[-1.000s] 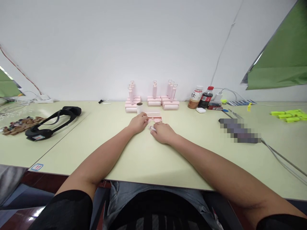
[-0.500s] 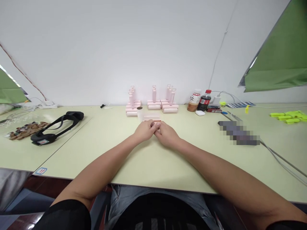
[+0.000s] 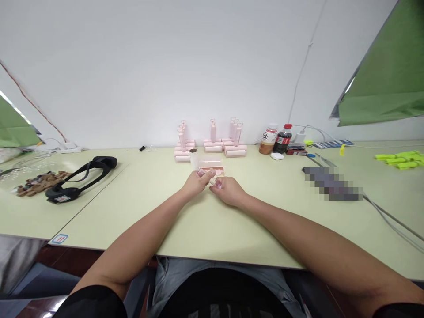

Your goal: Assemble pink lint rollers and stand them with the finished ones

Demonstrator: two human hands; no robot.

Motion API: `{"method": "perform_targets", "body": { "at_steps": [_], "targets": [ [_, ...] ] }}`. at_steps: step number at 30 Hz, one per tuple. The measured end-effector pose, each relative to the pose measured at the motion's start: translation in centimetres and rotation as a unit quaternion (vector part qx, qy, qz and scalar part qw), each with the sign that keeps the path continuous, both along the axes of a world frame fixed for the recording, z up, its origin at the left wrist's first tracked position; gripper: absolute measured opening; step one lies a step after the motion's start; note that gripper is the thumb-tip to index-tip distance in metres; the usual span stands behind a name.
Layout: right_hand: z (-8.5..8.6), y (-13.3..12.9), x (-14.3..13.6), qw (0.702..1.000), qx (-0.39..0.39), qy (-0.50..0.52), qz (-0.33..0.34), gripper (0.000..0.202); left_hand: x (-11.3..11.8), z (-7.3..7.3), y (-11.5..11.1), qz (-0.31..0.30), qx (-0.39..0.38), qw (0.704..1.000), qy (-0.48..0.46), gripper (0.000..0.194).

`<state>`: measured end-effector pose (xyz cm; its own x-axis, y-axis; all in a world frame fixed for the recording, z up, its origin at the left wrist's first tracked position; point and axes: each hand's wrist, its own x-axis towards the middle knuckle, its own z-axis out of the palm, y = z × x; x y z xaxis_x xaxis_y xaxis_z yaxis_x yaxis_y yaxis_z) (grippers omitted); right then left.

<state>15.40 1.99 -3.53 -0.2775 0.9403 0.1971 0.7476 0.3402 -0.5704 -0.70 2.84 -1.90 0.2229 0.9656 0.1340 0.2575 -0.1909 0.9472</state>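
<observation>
Over the pale green table (image 3: 185, 229), my left hand (image 3: 195, 183) is closed on one end of a small pale pink stick (image 3: 212, 180). The fingers of my right hand (image 3: 228, 190) are closed at its other end, close to my left hand. Just beyond them lies an open pink case (image 3: 217, 169) with a clear lid. A white paper tube (image 3: 194, 158) stands to the left of the case. Pink rollers with heart-shaped handle ends (image 3: 213, 132) stand upright on pink cases (image 3: 235, 151) along the wall.
Two drink bottles (image 3: 282, 139), a white case (image 3: 277, 156) and a blurred dark object (image 3: 331, 183) are on the right, with cables and yellow-green items (image 3: 400, 160). A black headset (image 3: 79, 181) and brown pieces (image 3: 41, 182) lie left.
My hands have moved apart from each other, and the pink stick between them has come into view. More of the open case shows behind them. The view has shifted slightly.
</observation>
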Motion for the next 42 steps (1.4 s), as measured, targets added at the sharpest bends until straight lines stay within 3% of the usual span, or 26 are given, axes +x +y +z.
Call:
{"method": "perform_targets", "body": {
  "at_steps": [8,12,14,18,21,25,31,37,42],
  "targets": [
    [-0.5,0.0,0.2,0.994,0.018,0.078,0.075,0.033,-0.2,0.0,0.2,-0.058,-0.041,0.996,-0.062,0.042],
    [-0.3,-0.2,0.2,0.988,0.042,0.093,0.115,0.033,-0.6,0.5,0.5,-0.060,-0.107,0.978,-0.168,0.047],
    [-0.2,-0.4,0.1,0.988,0.044,0.095,0.117,0.033,-1.1,0.9,1.0,-0.032,-0.103,0.975,-0.196,0.046],
    [-0.2,-0.4,-0.1,0.992,-0.003,0.082,0.097,0.028,-3.0,1.3,2.4,0.102,-0.037,0.976,-0.187,0.034],
    [-0.5,-0.1,0.0,0.993,-0.030,0.087,0.076,0.030,-4.5,1.2,3.5,0.189,0.007,0.973,-0.133,0.028],
    [-0.6,0.4,0.2,0.984,-0.092,0.140,0.061,0.032,-5.7,0.4,4.6,0.233,0.006,0.972,-0.044,0.025],
    [-0.7,0.9,0.6,0.975,-0.129,0.177,0.044,0.026,-5.6,-1.2,6.0,0.247,0.050,0.966,0.056,0.023],
    [-1.1,1.3,0.4,0.963,-0.174,0.199,0.043,0.020,-5.2,-1.8,6.4,0.255,0.125,0.943,0.173,0.017],
    [-1.1,1.3,0.4,0.970,-0.149,0.177,0.075,0.035,-5.0,-1.9,6.5,0.244,0.125,0.926,0.261,0.022]
  ]
}}
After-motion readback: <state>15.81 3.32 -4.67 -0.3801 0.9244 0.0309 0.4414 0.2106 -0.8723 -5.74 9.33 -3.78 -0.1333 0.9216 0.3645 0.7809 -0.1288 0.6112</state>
